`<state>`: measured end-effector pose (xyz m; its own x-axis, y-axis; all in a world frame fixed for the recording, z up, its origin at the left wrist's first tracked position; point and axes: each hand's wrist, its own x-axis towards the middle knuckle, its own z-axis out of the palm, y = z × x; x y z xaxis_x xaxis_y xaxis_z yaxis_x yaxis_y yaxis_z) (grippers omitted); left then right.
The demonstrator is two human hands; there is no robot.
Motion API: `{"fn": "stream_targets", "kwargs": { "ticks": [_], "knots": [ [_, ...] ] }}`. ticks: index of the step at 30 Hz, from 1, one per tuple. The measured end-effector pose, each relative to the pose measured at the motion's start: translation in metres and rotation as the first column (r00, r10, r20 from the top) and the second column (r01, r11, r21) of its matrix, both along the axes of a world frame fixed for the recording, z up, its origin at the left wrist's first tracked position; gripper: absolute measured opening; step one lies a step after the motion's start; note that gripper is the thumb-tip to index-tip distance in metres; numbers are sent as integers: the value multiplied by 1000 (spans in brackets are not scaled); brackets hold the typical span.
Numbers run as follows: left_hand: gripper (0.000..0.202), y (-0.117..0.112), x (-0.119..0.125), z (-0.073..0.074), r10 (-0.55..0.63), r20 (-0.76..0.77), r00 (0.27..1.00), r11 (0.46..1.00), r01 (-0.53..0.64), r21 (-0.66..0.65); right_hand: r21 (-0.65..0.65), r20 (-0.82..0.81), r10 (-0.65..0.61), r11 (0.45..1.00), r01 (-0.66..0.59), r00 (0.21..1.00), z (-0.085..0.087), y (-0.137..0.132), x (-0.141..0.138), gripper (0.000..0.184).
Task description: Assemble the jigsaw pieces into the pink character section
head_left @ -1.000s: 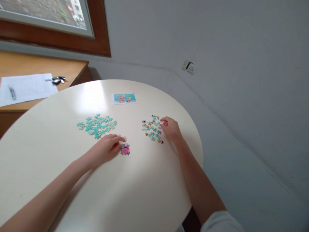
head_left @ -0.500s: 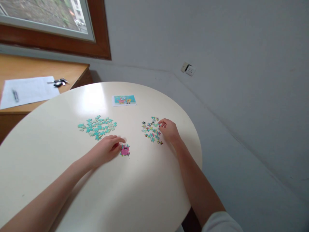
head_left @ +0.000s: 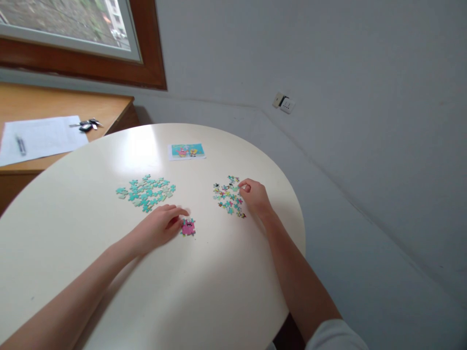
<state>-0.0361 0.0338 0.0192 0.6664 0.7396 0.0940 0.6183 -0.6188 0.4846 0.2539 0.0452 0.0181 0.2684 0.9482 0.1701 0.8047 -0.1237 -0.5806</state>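
barely shifted: left hand (head_left: 160, 226) loose, touching pink puzzle cluster (head_left: 188, 227); right hand (head_left: 255, 197) pinched together at mixed pieces (head_left: 226, 197).

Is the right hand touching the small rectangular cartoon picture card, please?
No, the right hand is at the loose multicoloured jigsaw pieces instead.

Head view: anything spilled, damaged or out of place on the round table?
Nothing stands out. The teal pieces and mixed pieces lie in two flat piles, the picture card lies flat beyond them, the pink cluster sits at the left hand, the right hand at the mixed pile.
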Motion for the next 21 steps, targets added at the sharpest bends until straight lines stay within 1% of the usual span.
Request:
{"fn": "stream_targets", "kwargs": {
  "ticks": [7,11,17,21],
  "knots": [
    [36,-2,1,1,32,20,999,999,-32,-24,25,18,42,999,-42,999,-5,2,0,22],
    [35,-2,1,1,31,18,999,999,-30,-20,54,25,75,996,-76,997,-7,3,-1,23],
    [35,-1,0,-1,27,10,1000,1000,-27,-13,89,11,156,984,-156,988,-5,3,-2,25],
    [35,-1,0,-2,18,5,1000,1000,-18,-11,75,9,158,985,-158,987,-5,3,-2,25]
  ]
}}
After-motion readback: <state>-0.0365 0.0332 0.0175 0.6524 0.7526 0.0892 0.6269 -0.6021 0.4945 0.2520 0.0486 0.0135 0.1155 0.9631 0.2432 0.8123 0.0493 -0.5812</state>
